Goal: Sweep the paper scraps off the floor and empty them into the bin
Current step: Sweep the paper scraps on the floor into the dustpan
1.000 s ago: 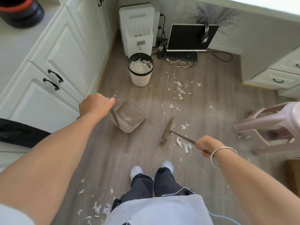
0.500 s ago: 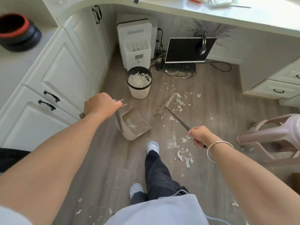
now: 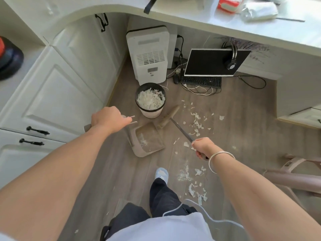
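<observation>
My left hand grips the upright handle of a beige dustpan that rests on the wood floor with a few scraps inside. My right hand holds the dark handle of a broom, whose bristle head lies at the far edge of the pan, beside the bin. The bin has a black rim and is nearly full of white shreds. Paper scraps are scattered to the right of the broom head, and another patch of scraps lies near my foot.
White cabinets line the left side. A white appliance, a monitor with headphones, a keyboard and cables stand behind the bin under a curved counter. A pink plastic stool is at the right.
I have stepped toward the bin. The broom head went from the scraps near my feet to the far edge of the dustpan. My left hand kept hold of the dustpan.
</observation>
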{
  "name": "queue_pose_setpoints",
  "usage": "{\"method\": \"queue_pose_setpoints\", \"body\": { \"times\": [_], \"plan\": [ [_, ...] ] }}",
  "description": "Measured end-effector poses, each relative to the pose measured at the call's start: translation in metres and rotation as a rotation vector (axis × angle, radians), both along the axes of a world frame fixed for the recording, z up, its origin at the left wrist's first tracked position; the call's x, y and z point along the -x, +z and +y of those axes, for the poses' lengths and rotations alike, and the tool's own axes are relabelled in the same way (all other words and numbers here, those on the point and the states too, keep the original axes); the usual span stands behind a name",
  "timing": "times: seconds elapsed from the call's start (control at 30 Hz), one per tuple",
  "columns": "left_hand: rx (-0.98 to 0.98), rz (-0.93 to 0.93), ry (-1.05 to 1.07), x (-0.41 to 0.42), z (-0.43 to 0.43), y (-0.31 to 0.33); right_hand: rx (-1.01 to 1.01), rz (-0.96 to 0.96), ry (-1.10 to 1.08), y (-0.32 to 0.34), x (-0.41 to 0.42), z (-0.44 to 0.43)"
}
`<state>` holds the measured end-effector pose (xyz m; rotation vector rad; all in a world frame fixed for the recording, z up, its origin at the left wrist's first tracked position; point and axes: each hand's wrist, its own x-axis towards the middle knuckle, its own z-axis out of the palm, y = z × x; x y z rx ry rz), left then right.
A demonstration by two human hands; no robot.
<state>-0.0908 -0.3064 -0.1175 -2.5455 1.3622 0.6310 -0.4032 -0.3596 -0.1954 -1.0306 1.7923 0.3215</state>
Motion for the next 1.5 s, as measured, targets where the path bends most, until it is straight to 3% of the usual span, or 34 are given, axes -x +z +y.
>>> {"method": "queue_pose_setpoints", "body": {
  "times": [0.3, 0.6, 0.83, 1.13, 1.33, 1.5],
  "plan": [
    [-0.034, -0.011, -0.062, -0.029, -0.041, -0.009, -0.048, -0.031, 0.090, -0.010, -0.035, -0.041],
    [-0.031, 0.016, -0.118, -0.060, -0.082, -0.014, -0.086, 0.200, 0.031, 0.001, -0.068, -0.046],
    [-0.012, 0.092, -0.120, -0.062, -0.099, -0.015, -0.117, 0.270, -0.097, 0.006, -0.061, -0.013],
    [0.029, 0.064, -0.247, -0.045, -0.110, -0.014, -0.304, 0.306, -0.316, 0.006, -0.030, 0.076],
    [0.033, 0.073, -0.327, -0.035, -0.108, -0.012, -0.355, 0.230, -0.471, 0.033, -0.021, 0.100],
    [0.046, 0.101, -0.394, -0.011, -0.115, -0.002, -0.344, 0.132, -0.738, 0.036, -0.023, 0.086]
  ]
}}
